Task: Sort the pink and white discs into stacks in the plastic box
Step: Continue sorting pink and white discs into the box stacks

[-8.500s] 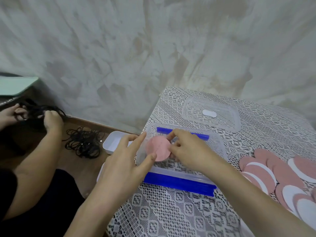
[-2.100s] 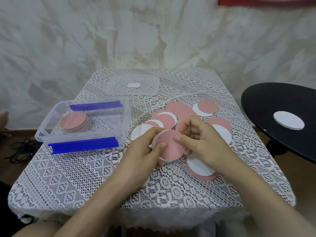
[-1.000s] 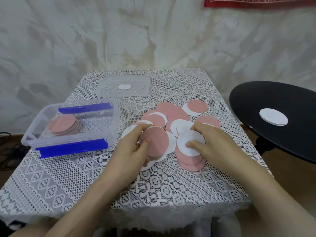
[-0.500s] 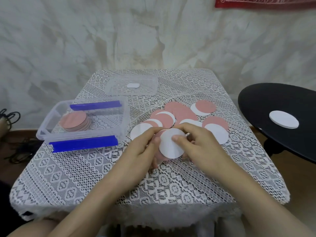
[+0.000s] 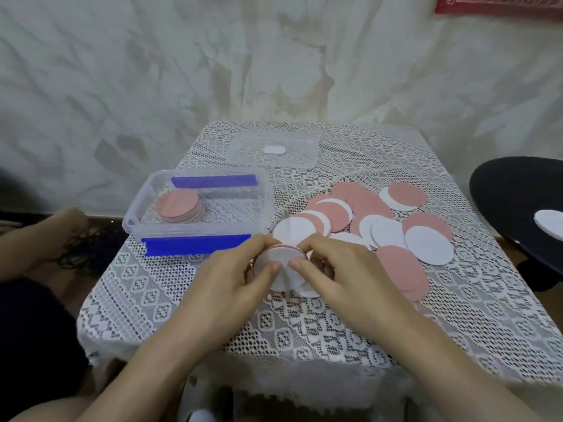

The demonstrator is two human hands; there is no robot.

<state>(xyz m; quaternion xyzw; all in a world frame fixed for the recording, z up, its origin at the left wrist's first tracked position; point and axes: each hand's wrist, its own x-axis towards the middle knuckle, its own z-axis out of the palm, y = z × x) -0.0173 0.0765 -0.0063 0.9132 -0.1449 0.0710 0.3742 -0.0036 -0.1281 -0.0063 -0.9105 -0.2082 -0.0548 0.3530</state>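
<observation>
- Since half a second ago, the small bundle of discs point(image 5: 281, 266) held between both hands has tilted flatter, white face up, with a pink edge showing at its top rim.
- Left hand point(image 5: 231, 284) pinches the bundle's left edge, thumb on the white face and fingers curled behind it.
- Right hand point(image 5: 338, 275) pinches the right edge the same way, thumb tip close to the left thumb.
- The bundle is held just above the near middle of the table point(image 5: 189, 306), which is covered in a white lace cloth.
- A loose pile of pink and white discs point(image 5: 365, 217) lies overlapping on the cloth, behind and to the right of the hands.
- A clear plastic box point(image 5: 262, 205) with blue clips stands at the left of the table, apart from the hands.
- Inside the box, 1 stack of discs point(image 5: 179, 205) sits toward its left end, pink face up.
- A clear lid point(image 5: 271, 150) lies flat at the far side of the table.
- Another person's arm point(image 5: 39, 236) shows at the left edge.
</observation>
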